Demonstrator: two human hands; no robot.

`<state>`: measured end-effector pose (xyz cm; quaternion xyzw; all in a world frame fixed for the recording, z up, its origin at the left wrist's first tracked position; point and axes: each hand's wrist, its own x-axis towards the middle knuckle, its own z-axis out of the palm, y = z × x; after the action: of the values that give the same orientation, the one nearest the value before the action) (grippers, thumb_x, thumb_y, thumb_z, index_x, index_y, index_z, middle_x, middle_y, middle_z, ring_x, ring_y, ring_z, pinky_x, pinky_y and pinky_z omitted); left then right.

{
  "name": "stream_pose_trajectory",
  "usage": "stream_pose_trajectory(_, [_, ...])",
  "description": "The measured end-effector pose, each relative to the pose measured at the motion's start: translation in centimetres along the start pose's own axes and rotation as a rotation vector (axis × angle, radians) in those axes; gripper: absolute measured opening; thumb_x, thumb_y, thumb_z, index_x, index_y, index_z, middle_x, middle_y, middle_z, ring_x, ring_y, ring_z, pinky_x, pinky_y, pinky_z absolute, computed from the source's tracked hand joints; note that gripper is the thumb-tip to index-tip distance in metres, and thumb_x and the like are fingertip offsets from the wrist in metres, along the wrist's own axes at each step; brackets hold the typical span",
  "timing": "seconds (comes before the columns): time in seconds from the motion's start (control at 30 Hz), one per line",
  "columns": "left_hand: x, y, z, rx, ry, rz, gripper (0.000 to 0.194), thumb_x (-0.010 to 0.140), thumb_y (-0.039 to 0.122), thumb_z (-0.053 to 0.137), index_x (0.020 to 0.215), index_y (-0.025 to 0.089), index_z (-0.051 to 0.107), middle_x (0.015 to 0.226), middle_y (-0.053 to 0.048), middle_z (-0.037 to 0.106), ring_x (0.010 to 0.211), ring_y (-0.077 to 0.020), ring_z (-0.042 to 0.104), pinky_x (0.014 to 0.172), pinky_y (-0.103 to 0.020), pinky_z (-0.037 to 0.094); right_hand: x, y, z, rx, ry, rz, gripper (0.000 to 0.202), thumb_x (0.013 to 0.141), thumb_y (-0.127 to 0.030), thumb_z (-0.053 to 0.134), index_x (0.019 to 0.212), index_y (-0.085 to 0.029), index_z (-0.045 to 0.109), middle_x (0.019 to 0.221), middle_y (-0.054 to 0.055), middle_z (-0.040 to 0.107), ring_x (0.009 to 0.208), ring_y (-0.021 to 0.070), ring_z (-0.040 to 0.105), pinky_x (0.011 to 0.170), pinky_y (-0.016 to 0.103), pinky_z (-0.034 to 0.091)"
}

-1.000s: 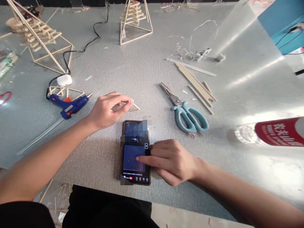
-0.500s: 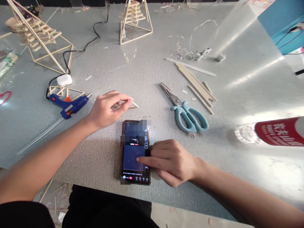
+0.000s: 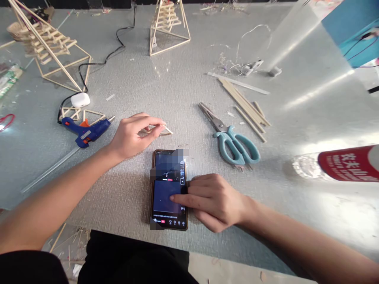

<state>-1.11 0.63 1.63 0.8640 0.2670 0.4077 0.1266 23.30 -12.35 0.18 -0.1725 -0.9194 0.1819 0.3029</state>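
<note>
My left hand point(image 3: 134, 136) rests over the table with thumb and index finger pinched on a small triangle of thin wooden sticks point(image 3: 168, 130). Most of that triangle is hidden behind the fingers. Below it lies a smartphone point(image 3: 170, 203), face up and lit, with parts of its screen blurred. The index finger of my right hand point(image 3: 211, 201) is stretched out onto the screen, the other fingers curled and holding nothing. Left of my left hand, a blue glue gun point(image 3: 89, 132) lies on its side with a clear glue stick point(image 3: 50, 169) protruding from its back.
Scissors with light blue handles point(image 3: 237, 148) lie right of the phone, near several wooden sticks point(image 3: 242, 102). A red-labelled bottle point(image 3: 346, 163) lies at the right. Stick pyramids point(image 3: 170, 50) stand at the back. A black cord point(image 3: 114, 55) crosses the table near a white case point(image 3: 80, 99).
The picture on the phone screen differs slightly. Both hands and the things on the table have stayed in place.
</note>
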Motion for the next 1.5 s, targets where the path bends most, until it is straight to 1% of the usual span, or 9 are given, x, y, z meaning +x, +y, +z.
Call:
stream_pose_trajectory(0.27, [0.01,-0.15,0.07,-0.003,0.008,-0.013,0.013,0.097,0.026,0.066,0.099,0.018,0.075,0.090,-0.004,0.078,0.078,-0.0122,0.070,0.072,-0.026,0.056,-0.06,0.01,-0.03,-0.013,0.000,-0.007,0.037,0.094,-0.016,0.037,0.120,-0.011,0.062,0.069,0.001,0.063,0.054,0.0166,0.053,0.051,0.033,0.041])
stream_pose_trajectory(0.43, [0.05,-0.23,0.06,-0.023,0.004,-0.025,0.013,0.097,0.027,0.066,0.100,0.019,0.077,0.091,-0.004,0.079,0.080,-0.0134,0.072,0.075,-0.028,0.057,0.07,-0.01,-0.01,0.005,0.008,-0.007,0.036,0.094,-0.016,0.038,0.120,-0.011,0.062,0.069,0.001,0.064,0.053,0.0171,0.052,0.050,0.033,0.041])
stream_pose_trajectory(0.6, [0.05,-0.34,0.04,-0.042,0.010,-0.030,0.013,0.096,0.026,0.068,0.101,0.020,0.078,0.090,-0.004,0.080,0.078,-0.0134,0.072,0.073,-0.028,0.057,0.13,-0.02,0.04,-0.006,0.014,-0.009,0.036,0.094,-0.015,0.037,0.119,-0.011,0.062,0.069,0.001,0.064,0.052,0.0164,0.052,0.051,0.032,0.040])
stream_pose_trajectory(0.73, [0.08,-0.38,0.00,-0.052,0.010,-0.032,0.012,0.095,0.025,0.069,0.101,0.021,0.079,0.091,-0.004,0.080,0.077,-0.0128,0.072,0.072,-0.027,0.057,0.18,-0.14,0.02,-0.039,0.028,0.051,0.036,0.092,-0.012,0.038,0.118,-0.010,0.062,0.067,0.000,0.061,0.053,0.0146,0.052,0.051,0.030,0.039])
stream_pose_trajectory(0.83, [0.14,-0.37,-0.04,-0.061,0.008,-0.027,0.012,0.095,0.024,0.070,0.102,0.020,0.079,0.090,-0.004,0.080,0.076,-0.0127,0.072,0.070,-0.026,0.056,0.21,-0.21,-0.06,-0.043,0.038,0.108,0.039,0.092,-0.010,0.038,0.125,-0.008,0.059,0.065,-0.002,0.056,0.052,0.0137,0.050,0.050,0.030,0.038])
stream_pose_trajectory(0.93, [0.19,-0.38,-0.05,-0.065,0.003,-0.020,0.012,0.094,0.023,0.070,0.102,0.019,0.079,0.089,-0.005,0.080,0.077,-0.0133,0.072,0.071,-0.027,0.056,0.25,-0.21,-0.13,-0.032,0.032,0.103,0.040,0.093,-0.011,0.037,0.127,-0.009,0.057,0.065,-0.003,0.055,0.052,0.0135,0.050,0.049,0.030,0.038])
stream_pose_trajectory(1.27, [0.26,-0.24,-0.13,-0.065,-0.019,-0.036,0.012,0.095,0.024,0.068,0.100,0.022,0.079,0.089,-0.003,0.080,0.079,-0.0139,0.072,0.075,-0.029,0.057,0.19,-0.13,-0.13,-0.034,0.043,0.101,0.040,0.091,-0.011,0.036,0.124,-0.013,0.058,0.067,-0.002,0.056,0.054,0.0136,0.052,0.050,0.030,0.041])
stream_pose_trajectory(1.4, [0.43,-0.01,-0.25,-0.084,-0.035,-0.057,0.013,0.096,0.027,0.068,0.100,0.022,0.079,0.092,-0.004,0.081,0.080,-0.0139,0.073,0.073,-0.028,0.057,0.11,-0.02,-0.33,0.000,0.110,0.145,0.039,0.090,-0.009,0.035,0.121,-0.014,0.060,0.066,-0.002,0.056,0.052,0.0125,0.051,0.050,0.029,0.041])
stream_pose_trajectory(1.5, [0.48,0.05,-0.32,-0.141,-0.055,-0.066,0.011,0.093,0.029,0.071,0.094,0.022,0.080,0.095,-0.004,0.080,0.082,-0.0139,0.073,0.072,-0.027,0.056,0.14,0.03,-0.45,0.030,0.169,0.210,0.039,0.090,-0.008,0.036,0.118,-0.015,0.062,0.063,-0.003,0.055,0.049,0.0116,0.048,0.048,0.028,0.040])
